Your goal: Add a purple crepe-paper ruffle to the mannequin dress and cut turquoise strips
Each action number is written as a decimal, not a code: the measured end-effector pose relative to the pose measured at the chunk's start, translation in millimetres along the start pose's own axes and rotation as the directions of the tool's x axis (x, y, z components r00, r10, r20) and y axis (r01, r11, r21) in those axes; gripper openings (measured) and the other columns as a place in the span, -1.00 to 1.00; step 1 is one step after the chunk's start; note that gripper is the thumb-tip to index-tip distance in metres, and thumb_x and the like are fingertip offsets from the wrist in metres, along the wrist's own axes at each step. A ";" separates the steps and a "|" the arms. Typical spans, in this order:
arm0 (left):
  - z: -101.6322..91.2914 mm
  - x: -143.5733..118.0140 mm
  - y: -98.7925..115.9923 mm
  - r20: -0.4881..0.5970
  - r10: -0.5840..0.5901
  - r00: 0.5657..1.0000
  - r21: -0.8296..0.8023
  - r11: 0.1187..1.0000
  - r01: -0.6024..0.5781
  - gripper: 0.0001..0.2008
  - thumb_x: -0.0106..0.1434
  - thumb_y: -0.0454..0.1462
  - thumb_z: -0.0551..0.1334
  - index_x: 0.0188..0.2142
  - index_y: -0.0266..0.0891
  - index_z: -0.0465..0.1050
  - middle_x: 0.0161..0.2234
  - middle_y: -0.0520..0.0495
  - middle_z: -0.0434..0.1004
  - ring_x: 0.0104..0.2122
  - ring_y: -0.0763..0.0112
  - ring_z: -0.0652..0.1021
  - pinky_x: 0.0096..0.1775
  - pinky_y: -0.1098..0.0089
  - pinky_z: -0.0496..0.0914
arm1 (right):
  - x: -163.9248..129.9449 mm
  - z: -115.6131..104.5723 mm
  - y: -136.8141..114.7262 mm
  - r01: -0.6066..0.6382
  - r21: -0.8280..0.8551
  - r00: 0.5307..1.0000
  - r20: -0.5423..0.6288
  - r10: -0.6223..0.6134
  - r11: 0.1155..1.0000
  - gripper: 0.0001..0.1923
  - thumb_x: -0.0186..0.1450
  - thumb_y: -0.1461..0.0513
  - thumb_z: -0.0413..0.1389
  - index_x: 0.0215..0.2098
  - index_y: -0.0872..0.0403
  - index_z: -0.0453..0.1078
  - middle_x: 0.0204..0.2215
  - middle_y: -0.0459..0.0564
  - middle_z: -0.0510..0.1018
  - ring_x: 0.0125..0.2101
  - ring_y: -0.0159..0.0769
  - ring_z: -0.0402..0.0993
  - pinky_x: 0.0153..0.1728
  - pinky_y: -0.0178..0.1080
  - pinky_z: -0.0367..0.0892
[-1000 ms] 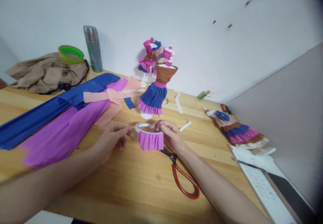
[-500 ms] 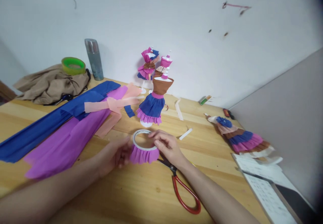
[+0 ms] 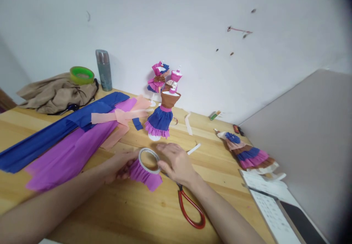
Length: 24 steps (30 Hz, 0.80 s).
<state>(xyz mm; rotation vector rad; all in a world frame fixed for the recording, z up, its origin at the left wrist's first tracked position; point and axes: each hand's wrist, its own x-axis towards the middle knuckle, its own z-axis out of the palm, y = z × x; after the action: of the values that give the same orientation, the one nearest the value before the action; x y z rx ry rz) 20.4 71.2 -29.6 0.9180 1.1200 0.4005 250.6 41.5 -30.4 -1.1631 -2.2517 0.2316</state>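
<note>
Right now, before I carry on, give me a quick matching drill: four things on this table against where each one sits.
Things:
1. scissors
2. green tape roll
3. metal flask
4. ruffled purple ring

Places:
A. on the crumpled beige cloth
B. between the left hand and the right hand
C. upright by the wall, at the table's back edge
D. flat on the wood, blades under the right hand

Pairs: 1-D, 2-A, 3-C, 4-B
</note>
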 end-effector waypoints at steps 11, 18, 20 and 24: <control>-7.1 -0.4 -0.3 0.077 -0.048 0.996 0.058 0.997 0.044 -0.31 -0.17 0.35 0.27 -0.55 -0.18 0.09 -0.66 0.21 0.07 -0.74 0.64 0.13 -0.71 0.51 -0.15 | 109.3 -97.1 -8.5 -0.242 -0.019 0.805 -0.563 0.189 0.970 -0.62 0.18 0.01 0.25 -0.17 0.08 0.51 -0.42 -0.05 0.54 -0.48 -0.32 0.39 -0.37 -0.20 0.32; -6.9 1.9 -2.3 0.110 -0.016 0.994 0.122 0.993 0.003 -0.34 -0.08 0.36 0.20 -0.55 -0.17 0.08 -0.73 0.18 0.11 -0.79 0.64 0.10 -0.71 0.50 -0.19 | 167.8 -114.9 -4.5 -0.170 -0.190 0.875 -0.480 0.059 0.967 -0.70 0.14 0.13 0.29 -0.60 0.13 0.39 -0.67 -0.18 0.35 -0.56 -0.44 0.27 -0.44 -0.27 0.22; -7.4 2.2 -2.8 0.115 -0.022 0.993 0.136 0.991 0.006 -0.33 -0.07 0.36 0.18 -0.55 -0.17 0.08 -0.74 0.17 0.13 -0.79 0.64 0.11 -0.72 0.50 -0.18 | 168.1 -119.0 -5.0 -0.163 -0.155 0.901 -0.425 0.083 0.974 -0.73 0.16 0.19 0.27 -0.61 0.14 0.40 -0.68 -0.17 0.37 -0.56 -0.44 0.28 -0.45 -0.27 0.24; -8.9 1.8 -4.1 0.113 -0.025 0.993 0.122 0.992 0.012 -0.34 -0.08 0.35 0.20 -0.53 -0.18 0.14 -0.73 0.17 0.15 -0.78 0.63 0.14 -0.72 0.52 -0.16 | 161.6 -130.2 -4.5 -0.286 -0.065 0.903 -0.351 0.246 0.956 -0.85 0.13 0.31 0.26 -0.58 0.15 0.46 -0.69 -0.14 0.40 -0.60 -0.42 0.29 -0.50 -0.26 0.23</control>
<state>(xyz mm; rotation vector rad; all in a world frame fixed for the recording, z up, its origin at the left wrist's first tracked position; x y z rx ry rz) 12.5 73.9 -35.1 1.0236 1.0551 0.2633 250.1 152.1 145.3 -1.4526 -1.8216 0.0023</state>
